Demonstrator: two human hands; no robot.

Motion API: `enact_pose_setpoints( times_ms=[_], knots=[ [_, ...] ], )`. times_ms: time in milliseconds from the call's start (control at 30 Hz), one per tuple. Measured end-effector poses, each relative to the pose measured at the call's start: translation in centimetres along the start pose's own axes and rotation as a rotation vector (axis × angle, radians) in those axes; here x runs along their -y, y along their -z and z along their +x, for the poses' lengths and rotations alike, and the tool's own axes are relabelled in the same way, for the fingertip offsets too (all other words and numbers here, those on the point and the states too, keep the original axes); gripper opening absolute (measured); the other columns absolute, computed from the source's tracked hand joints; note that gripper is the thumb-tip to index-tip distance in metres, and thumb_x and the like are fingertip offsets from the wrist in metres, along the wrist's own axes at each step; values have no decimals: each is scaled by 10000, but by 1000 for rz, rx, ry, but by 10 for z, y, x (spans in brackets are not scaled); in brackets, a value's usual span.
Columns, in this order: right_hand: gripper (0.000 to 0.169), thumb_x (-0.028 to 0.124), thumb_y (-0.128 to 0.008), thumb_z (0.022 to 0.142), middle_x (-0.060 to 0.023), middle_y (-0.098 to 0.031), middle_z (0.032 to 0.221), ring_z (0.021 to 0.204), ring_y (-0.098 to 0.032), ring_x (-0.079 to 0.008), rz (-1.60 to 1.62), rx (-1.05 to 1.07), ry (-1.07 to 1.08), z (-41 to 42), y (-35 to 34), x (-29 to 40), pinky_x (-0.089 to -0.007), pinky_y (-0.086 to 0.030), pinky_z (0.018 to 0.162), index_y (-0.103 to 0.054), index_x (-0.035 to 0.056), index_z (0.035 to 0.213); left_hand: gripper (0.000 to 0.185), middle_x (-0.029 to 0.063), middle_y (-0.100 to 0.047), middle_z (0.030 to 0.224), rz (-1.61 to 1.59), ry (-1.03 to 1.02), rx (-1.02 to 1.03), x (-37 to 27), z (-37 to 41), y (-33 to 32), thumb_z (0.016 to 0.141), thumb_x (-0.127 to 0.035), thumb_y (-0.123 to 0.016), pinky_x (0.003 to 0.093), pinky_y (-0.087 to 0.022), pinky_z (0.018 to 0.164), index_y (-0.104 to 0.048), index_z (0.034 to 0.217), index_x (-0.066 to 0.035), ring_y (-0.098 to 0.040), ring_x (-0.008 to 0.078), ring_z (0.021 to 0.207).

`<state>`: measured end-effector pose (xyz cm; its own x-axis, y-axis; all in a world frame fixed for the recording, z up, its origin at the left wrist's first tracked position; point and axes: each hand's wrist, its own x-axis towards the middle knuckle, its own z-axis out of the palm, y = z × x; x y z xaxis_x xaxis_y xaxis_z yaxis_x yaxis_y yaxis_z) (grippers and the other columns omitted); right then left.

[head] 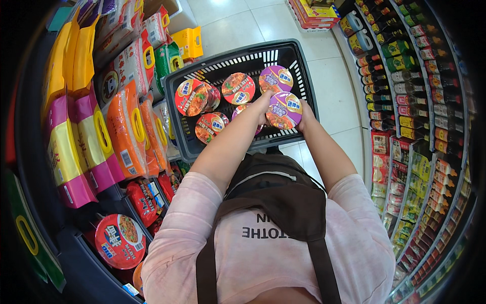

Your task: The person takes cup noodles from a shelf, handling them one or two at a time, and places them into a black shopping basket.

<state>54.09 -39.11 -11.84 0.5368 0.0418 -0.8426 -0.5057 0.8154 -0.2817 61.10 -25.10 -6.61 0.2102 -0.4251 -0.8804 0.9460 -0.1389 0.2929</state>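
Observation:
Between my two hands is an instant noodle cup with a purple and orange lid [284,110], above the near right part of a black plastic shopping basket [174,125]. My left hand [264,102] grips the cup's left side; its fingers are partly hidden. My right hand [306,116] grips the right side. Another purple-lidded cup [276,78] sits in the basket just beyond, and one more [243,111] is partly covered by my left forearm. Red-lidded noodle cups stand in the basket's left half, among them a large one [193,97], one farther back [238,88] and one nearer [212,126].
Bagged rice [125,129] with yellow handles fills the shelf at left. A big red noodle bowl [120,241] and red noodle packs [142,203] lie lower down. Shelves of sauce bottles [404,89] line the right side. Stacked boxes [313,17] stand on the tiled floor beyond.

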Motion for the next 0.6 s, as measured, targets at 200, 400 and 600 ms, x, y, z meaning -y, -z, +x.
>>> enact_pose_setpoints(
  times_ms=[200, 400, 600],
  knots=[
    [390, 318, -300, 850, -161, -584, 934, 824, -584, -265, 8, -26, 48, -1, -6, 1, -410, -476, 752, -514, 27, 994, 412, 116, -584, 982, -119, -73, -66, -4, -4, -10, 807, -363, -401, 382, -456, 802, -478, 1065, -51, -586, 235, 863],
    [388, 309, -282, 861, -162, -580, 955, 845, -582, -271, -37, -64, -27, 7, -3, 1, -422, -466, 776, -509, 30, 1006, 410, 117, -586, 968, -135, -105, -123, 4, 18, -1, 860, -375, -385, 376, -456, 805, -473, 1075, -37, -586, 230, 859],
    [386, 288, -271, 853, -158, -584, 950, 850, -581, -280, -90, -36, -70, 30, 16, -4, -445, -450, 793, -509, 25, 1005, 402, 116, -582, 966, 182, -207, -273, 8, 34, 7, 884, -316, -396, 323, -437, 816, -450, 1104, 16, -572, 197, 878]
  ],
)
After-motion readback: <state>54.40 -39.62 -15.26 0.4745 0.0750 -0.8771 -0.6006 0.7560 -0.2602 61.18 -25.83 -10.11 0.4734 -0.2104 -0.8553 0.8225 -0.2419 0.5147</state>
